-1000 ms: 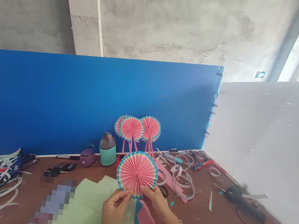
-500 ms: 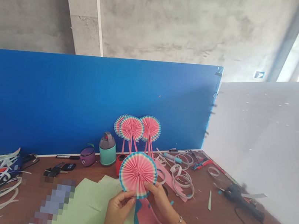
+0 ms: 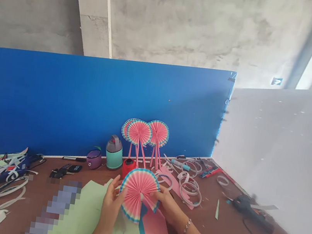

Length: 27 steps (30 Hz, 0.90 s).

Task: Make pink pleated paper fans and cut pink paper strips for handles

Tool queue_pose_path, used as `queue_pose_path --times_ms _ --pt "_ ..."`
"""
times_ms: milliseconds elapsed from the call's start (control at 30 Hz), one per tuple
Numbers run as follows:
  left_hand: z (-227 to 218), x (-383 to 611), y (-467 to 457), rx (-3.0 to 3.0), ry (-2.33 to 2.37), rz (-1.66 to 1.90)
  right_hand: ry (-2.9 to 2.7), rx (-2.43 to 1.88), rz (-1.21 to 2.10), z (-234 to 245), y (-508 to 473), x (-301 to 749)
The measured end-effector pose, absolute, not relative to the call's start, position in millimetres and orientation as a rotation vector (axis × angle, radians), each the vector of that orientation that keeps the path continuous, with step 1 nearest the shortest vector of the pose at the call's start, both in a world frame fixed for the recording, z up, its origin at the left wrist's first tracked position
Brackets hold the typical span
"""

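Note:
A round pleated paper fan (image 3: pixel 136 186), pink with a cream and blue rim, is held up over the paper sheets. A wedge-shaped gap opens at its lower right. My left hand (image 3: pixel 112 200) grips its left edge, thumb in front. At the right edge, beside the gap, my right hand (image 3: pixel 165 202) pinches the pleats. Beneath the fan lie pale green sheets (image 3: pixel 84 204) and a pink sheet (image 3: pixel 158 230) with blue paper pieces (image 3: pixel 143 232). Several finished-looking pleated fans (image 3: pixel 139 132) on pink sticks stand behind it.
A turquoise jar with a grey lid (image 3: pixel 114 154), a purple pot (image 3: pixel 94 158) and a red container (image 3: pixel 128 165) stand by the blue partition (image 3: pixel 58 102). Rolls of white tape (image 3: pixel 192 191) lie to the right, near a black corded tool (image 3: pixel 253 211). Cables and strips (image 3: pixel 4 172) clutter the left.
The fan's two edges have come apart at the lower right, opening a gap. My left hand has moved from the bottom edge to the left side. The fan sits slightly lower.

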<state>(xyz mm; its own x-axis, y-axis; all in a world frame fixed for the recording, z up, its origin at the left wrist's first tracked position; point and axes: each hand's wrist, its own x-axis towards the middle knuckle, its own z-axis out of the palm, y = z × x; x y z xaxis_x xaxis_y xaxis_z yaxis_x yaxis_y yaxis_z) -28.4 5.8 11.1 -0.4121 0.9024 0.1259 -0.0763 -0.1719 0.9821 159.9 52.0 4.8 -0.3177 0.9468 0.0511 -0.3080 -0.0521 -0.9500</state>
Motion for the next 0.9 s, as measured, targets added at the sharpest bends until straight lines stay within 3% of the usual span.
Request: queue_pose_path --times_ms 167,567,900 --pt "10 -29 10 1.000 1.201 1.531 -1.266 -0.815 1.600 -1 58 161" --pt "10 -32 11 0.899 1.159 1.584 -1.901 -0.783 0.619 12 38 155" --pt "4 -35 12 0.858 1.123 1.480 -1.634 -0.933 0.792 -2 59 156"
